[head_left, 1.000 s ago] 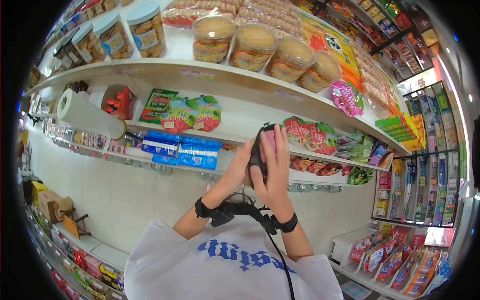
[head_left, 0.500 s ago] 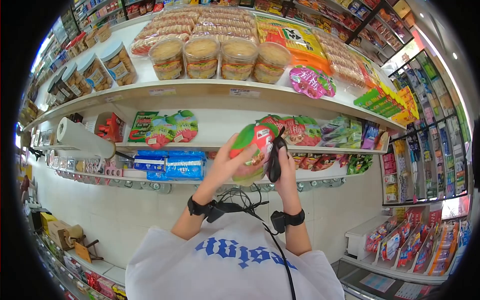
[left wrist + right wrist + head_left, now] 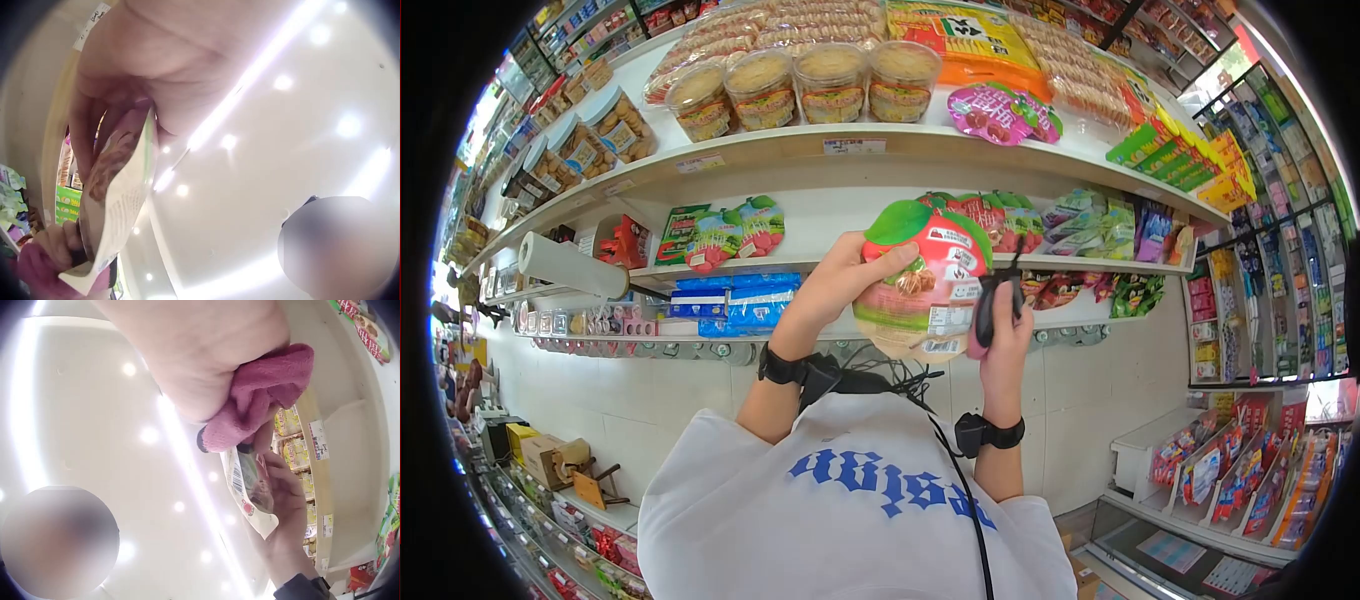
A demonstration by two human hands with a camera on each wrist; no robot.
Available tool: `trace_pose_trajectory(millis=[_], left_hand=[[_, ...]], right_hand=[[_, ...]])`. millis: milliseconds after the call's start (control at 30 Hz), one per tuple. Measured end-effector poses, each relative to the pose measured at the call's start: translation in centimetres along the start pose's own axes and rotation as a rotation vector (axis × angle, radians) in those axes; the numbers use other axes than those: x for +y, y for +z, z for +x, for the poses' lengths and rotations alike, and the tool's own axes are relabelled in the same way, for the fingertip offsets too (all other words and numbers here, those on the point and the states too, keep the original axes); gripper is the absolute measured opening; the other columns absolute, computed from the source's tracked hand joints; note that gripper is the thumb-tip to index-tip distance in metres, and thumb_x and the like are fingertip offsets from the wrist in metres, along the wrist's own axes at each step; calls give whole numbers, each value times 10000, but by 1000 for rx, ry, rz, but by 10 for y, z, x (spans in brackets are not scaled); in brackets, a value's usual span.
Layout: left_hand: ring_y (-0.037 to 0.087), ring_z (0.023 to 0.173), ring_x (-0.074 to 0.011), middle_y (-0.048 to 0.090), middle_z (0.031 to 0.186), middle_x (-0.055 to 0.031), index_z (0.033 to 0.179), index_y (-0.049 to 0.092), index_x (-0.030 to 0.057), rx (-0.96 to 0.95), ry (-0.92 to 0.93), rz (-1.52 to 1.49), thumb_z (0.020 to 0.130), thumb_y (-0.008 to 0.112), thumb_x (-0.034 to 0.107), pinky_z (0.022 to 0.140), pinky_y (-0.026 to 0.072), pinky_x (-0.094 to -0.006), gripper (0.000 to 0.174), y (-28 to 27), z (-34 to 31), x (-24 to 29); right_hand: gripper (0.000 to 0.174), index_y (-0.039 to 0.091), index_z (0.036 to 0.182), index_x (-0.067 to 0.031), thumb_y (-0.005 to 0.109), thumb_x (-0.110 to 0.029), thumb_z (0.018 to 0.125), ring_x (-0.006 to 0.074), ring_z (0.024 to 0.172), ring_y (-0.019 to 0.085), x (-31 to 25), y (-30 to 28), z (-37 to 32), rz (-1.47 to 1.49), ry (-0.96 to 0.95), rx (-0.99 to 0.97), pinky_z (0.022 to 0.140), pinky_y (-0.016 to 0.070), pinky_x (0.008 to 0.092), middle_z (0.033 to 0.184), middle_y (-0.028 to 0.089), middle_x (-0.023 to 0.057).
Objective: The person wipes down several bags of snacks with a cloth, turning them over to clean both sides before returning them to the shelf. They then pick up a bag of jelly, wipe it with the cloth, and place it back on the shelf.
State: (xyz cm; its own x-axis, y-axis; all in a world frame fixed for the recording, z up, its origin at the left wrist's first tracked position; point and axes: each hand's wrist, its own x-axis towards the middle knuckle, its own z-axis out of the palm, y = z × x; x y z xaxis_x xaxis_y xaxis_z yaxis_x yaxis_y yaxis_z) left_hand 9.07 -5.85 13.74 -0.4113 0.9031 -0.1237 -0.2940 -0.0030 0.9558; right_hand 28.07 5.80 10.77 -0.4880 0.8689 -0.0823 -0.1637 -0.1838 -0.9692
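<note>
Pinching the snack pouch (image 3: 927, 295) between thumb and fingers, the left hand (image 3: 845, 282) held it beside the right hand (image 3: 1007, 345), which gripped a pink cloth (image 3: 253, 397), the pouch seeming light, pliant, slick, and best grasped by its edge.

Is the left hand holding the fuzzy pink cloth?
No, the right hand holds the cloth; the left hand holds the round red-and-green pouch.

Snack pouch (image 3: 915, 300) between left hand (image 3: 835, 280) and right hand (image 3: 1007, 340), cloth (image 3: 265, 387) in the latter, shelving (image 3: 780, 150) apparently behind.
</note>
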Motion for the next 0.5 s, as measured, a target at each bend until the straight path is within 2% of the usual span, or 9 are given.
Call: trace_pose_trajectory(millis=[133, 233, 267, 367, 400, 500], left_hand=[[664, 888, -83, 706, 1031, -74, 1152, 638, -48, 11, -6, -24, 946, 697, 275, 768, 543, -255, 388, 14, 2, 6], [669, 873, -87, 709, 1024, -87, 1138, 639, -61, 30, -51, -24, 941, 700, 276, 754, 546, -256, 395, 23, 4, 3], [670, 864, -89, 709, 1020, -91, 1131, 641, -65, 20, -53, -26, 940, 701, 278, 749, 547, -257, 398, 26, 5, 0], [673, 841, -92, 713, 1005, -97, 1113, 646, -76, -1, -60, -31, 933, 706, 280, 738, 548, -257, 403, 34, 6, -6], [673, 835, -92, 714, 998, -98, 1108, 649, -76, -3, -69, -28, 930, 709, 280, 737, 548, -255, 403, 36, 6, -6], [673, 827, -91, 716, 982, -96, 1098, 657, -71, 11, -89, -4, 921, 717, 288, 732, 544, -250, 404, 38, 2, -3]], right_hand=[[446, 626, 1014, -44, 538, -481, 1014, 74, 743, 556, -1, -18, 13, 160, 48, 92, 662, 440, 221, 862, 612, 2], [472, 621, 1007, -46, 526, -509, 1010, 78, 749, 570, -4, -30, 18, 232, 62, -47, 682, 455, 228, 857, 608, 0], [406, 627, 1042, -35, 598, -437, 995, 74, 784, 594, -7, -33, 17, 293, 84, -86, 702, 472, 231, 893, 635, 10], [336, 637, 1055, -18, 704, -329, 948, 55, 787, 589, -6, -29, 10, 12, 51, -36, 667, 467, 221, 901, 659, 10], [340, 640, 1059, -16, 774, -282, 894, 47, 794, 585, -8, -28, 7, 17, 59, -34, 657, 460, 207, 927, 668, 16], [335, 641, 1055, -21, 778, -280, 891, 50, 773, 586, -11, -31, 4, -80, 20, -69, 633, 457, 201, 908, 665, 8]])
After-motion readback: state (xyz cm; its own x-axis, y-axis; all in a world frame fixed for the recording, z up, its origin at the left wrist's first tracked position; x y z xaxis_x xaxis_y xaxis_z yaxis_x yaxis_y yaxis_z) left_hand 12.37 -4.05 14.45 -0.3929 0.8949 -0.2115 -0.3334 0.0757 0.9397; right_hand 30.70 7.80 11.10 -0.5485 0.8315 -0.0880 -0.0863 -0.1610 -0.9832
